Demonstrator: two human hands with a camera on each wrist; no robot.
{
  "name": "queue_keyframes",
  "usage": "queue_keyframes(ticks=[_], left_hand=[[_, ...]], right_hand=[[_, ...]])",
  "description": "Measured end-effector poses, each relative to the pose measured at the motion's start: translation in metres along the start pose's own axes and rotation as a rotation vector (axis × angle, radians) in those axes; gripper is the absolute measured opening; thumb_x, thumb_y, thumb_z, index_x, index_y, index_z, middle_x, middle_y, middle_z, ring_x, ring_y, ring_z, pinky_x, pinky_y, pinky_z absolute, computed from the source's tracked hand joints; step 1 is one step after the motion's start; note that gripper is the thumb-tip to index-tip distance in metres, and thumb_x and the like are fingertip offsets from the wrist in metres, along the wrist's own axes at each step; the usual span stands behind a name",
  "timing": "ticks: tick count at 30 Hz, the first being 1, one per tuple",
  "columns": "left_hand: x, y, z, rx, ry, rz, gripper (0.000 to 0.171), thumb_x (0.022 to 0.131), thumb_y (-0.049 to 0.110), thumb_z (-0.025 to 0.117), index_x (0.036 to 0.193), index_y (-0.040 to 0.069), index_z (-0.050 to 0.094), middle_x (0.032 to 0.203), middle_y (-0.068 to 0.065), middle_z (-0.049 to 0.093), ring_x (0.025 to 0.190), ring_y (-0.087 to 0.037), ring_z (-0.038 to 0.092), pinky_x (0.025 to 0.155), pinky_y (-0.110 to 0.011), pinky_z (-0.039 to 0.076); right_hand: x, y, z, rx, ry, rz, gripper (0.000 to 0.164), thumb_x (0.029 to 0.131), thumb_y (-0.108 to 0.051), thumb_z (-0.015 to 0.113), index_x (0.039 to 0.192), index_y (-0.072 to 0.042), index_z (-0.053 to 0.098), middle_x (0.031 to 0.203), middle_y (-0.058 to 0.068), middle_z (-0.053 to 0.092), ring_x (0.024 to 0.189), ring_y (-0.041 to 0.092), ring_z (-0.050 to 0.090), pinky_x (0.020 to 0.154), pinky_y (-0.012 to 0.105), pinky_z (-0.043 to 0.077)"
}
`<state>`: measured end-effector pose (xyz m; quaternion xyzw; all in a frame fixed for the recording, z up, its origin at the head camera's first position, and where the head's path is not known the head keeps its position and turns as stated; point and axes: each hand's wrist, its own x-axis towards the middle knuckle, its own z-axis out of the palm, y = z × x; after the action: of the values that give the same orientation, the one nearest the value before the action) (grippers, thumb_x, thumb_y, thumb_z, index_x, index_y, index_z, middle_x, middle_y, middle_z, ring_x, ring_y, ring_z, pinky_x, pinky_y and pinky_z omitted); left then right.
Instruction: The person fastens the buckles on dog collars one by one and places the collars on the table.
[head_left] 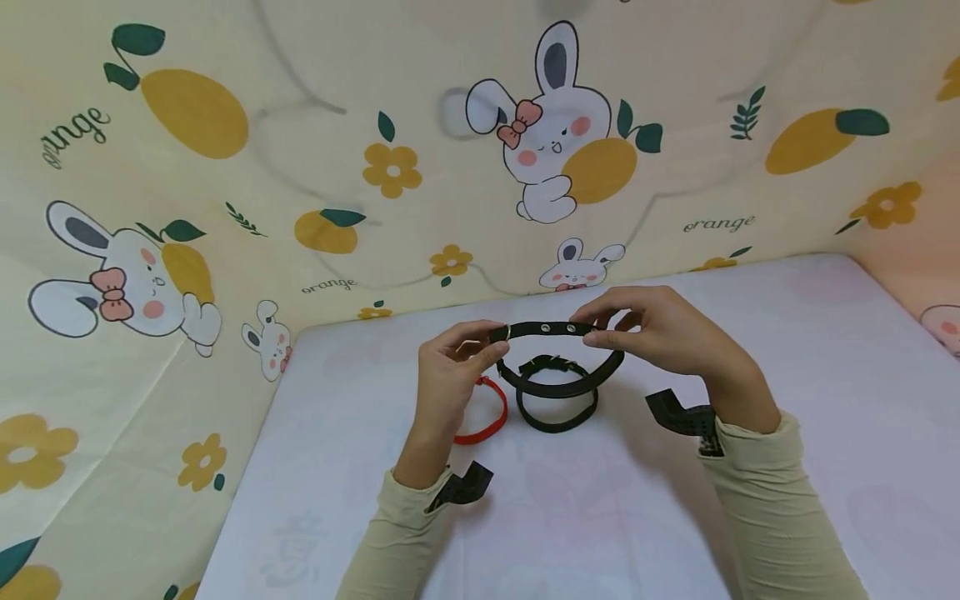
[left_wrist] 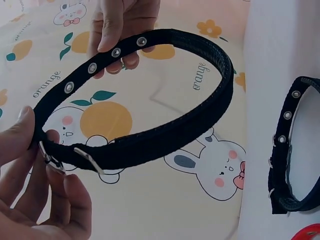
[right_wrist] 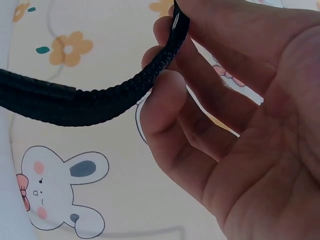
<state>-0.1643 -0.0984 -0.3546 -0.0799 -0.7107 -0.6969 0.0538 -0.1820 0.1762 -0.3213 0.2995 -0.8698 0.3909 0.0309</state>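
Note:
Both hands hold up a black collar [head_left: 558, 390] with metal eyelets, its strap forming a loop above the table. My left hand [head_left: 447, 379] pinches it at the buckle [left_wrist: 52, 159] end, between thumb and fingers. On the far right side, my right hand [head_left: 660, 329] pinches the eyelet part of the strap [right_wrist: 120, 90]. Below, a second black collar [head_left: 557, 427] lies in a ring on the table, partly overlapped by the held one in the head view. Beside it lies a red collar [head_left: 491, 432], partly hidden behind my left hand.
The white table [head_left: 360, 467] reaches back to a wall cloth [head_left: 420, 225] printed with rabbits, oranges and flowers. Black straps [head_left: 678, 414] are fastened round the wrists at the sleeve cuffs.

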Motion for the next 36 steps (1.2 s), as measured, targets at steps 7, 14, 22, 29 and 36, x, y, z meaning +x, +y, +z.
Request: queue_keyframes(ticks=[7, 14, 22, 29, 36], left_hand=[[-0.001, 0.002, 0.003, -0.016, -0.021, 0.021, 0.026, 0.081, 0.003, 0.08, 0.106, 0.002, 0.075, 0.096, 0.004, 0.073, 0.083, -0.019, 0.064, 0.066, -0.021, 0.052], [-0.003, 0.002, 0.007, -0.042, -0.052, 0.053, 0.027, 0.079, -0.003, 0.08, 0.106, -0.004, 0.073, 0.096, 0.005, 0.074, 0.092, -0.017, 0.067, 0.078, -0.023, 0.057], [-0.005, -0.001, 0.013, -0.04, -0.091, 0.082, 0.028, 0.077, -0.005, 0.08, 0.105, -0.006, 0.074, 0.099, -0.008, 0.074, 0.091, -0.015, 0.068, 0.077, -0.025, 0.058], [-0.006, -0.002, 0.014, -0.013, -0.087, 0.092, 0.026, 0.077, -0.004, 0.081, 0.103, -0.004, 0.075, 0.101, -0.017, 0.073, 0.093, -0.018, 0.067, 0.08, -0.027, 0.057], [-0.007, -0.004, 0.015, -0.009, -0.104, 0.064, 0.025, 0.079, 0.003, 0.082, 0.102, 0.001, 0.076, 0.102, -0.012, 0.074, 0.098, -0.021, 0.066, 0.084, -0.032, 0.057]], right_hand=[[0.003, -0.001, 0.003, 0.006, -0.008, -0.018, 0.021, 0.09, -0.022, 0.075, 0.111, -0.024, 0.074, 0.102, -0.011, 0.073, 0.089, 0.001, 0.063, 0.081, 0.025, 0.054], [0.006, -0.003, 0.01, 0.024, -0.036, -0.011, 0.022, 0.088, -0.024, 0.077, 0.11, -0.024, 0.075, 0.103, -0.012, 0.073, 0.093, 0.003, 0.063, 0.082, 0.027, 0.054], [0.007, -0.009, 0.016, 0.026, -0.047, -0.023, 0.024, 0.087, -0.02, 0.078, 0.11, -0.023, 0.075, 0.104, -0.012, 0.073, 0.092, 0.004, 0.063, 0.081, 0.028, 0.054], [0.008, -0.011, 0.018, 0.033, -0.052, -0.033, 0.024, 0.087, -0.023, 0.078, 0.11, -0.024, 0.074, 0.104, -0.013, 0.073, 0.093, 0.003, 0.063, 0.082, 0.031, 0.056], [0.01, -0.012, 0.022, 0.059, -0.049, -0.064, 0.024, 0.087, -0.023, 0.078, 0.11, -0.024, 0.074, 0.102, -0.013, 0.073, 0.093, 0.002, 0.064, 0.08, 0.029, 0.056]])
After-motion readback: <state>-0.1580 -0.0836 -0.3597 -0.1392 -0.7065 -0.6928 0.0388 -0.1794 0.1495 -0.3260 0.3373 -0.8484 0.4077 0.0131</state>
